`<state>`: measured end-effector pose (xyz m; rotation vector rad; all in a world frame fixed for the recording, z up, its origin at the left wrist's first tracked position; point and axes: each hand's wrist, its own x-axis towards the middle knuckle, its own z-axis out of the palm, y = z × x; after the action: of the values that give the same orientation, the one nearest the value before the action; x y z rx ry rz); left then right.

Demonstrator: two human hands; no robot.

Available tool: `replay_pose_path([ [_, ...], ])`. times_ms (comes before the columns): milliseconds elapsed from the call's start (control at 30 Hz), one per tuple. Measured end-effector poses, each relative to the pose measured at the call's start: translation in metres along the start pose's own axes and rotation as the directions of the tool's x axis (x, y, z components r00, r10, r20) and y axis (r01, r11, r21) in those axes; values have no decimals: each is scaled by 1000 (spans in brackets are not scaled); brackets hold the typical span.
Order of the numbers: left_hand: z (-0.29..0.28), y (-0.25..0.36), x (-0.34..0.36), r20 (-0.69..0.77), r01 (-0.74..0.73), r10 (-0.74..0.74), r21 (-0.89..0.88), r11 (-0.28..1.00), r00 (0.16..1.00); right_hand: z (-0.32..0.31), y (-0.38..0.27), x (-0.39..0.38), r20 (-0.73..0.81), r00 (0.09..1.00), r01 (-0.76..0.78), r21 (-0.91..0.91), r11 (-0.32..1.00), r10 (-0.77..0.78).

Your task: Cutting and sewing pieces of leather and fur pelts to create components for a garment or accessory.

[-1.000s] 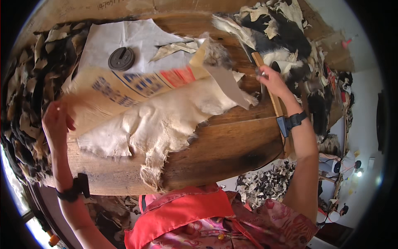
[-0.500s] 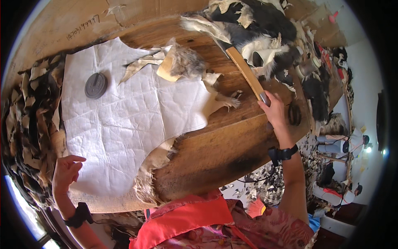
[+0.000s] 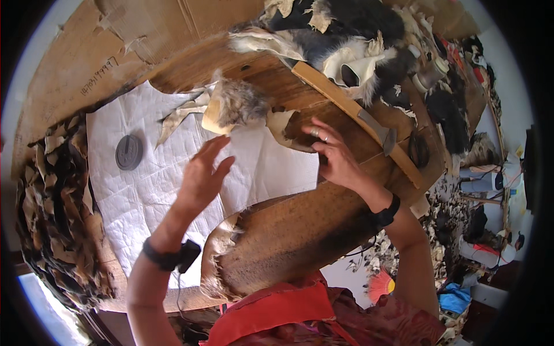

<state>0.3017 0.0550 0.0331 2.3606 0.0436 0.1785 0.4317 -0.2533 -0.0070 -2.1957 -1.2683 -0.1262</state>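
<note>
— Since half a second ago, what has moved?

— Both hands have come inward over the white quilted sheet (image 3: pixel 173 179). Earlier the left hand sat at the sheet's near left corner; now the left hand (image 3: pixel 203 179) is raised above its middle, fingers spread wide, holding nothing. The right hand (image 3: pixel 333 154) has left the long wooden stick (image 3: pixel 346 106) it was touching and now lies at the sheet's far right corner.

— What is the right hand doing there?

— Its fingers are bent down onto a curled tan scrap of hide (image 3: pixel 285 124) at that corner; whether it pinches the scrap or only presses it, I cannot tell.

— And just beyond the sheet?

— A grey furry piece with a tan underside (image 3: pixel 234 104) rests on the sheet's far edge, just left of the scrap. A round dark disc (image 3: pixel 128 151) lies on the sheet's left part. A brown hide (image 3: pixel 288 248) spreads over the tabletop (image 3: pixel 190 75) nearer than the sheet's right side, fur edge at its near left.

— Further off?

— Black-and-white pelts (image 3: pixel 346 34) are heaped beyond the stick, and mottled fur strips (image 3: pixel 55 230) lie left of the sheet.
</note>
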Motion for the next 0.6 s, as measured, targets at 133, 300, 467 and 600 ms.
replay_pose_path([
  [133, 54, -2, 19, -69, -128, 137, 116, 985, 988, -31, -40, 25, 276, 831, -552, 305, 776, 483],
  [300, 77, 4, 9, 157, -313, 273, 377, 872, 949, -24, -24, 16, 630, 440, -883, 173, 437, 640],
  [467, 77, 2, 10, 316, -444, 330, 428, 788, 890, -12, -21, 1, 288, 829, -446, -178, 877, 479],
  [600, 73, 7, 9, 413, -490, 379, 206, 847, 828, -14, -16, 7, 183, 955, -174, -286, 942, 232],
])
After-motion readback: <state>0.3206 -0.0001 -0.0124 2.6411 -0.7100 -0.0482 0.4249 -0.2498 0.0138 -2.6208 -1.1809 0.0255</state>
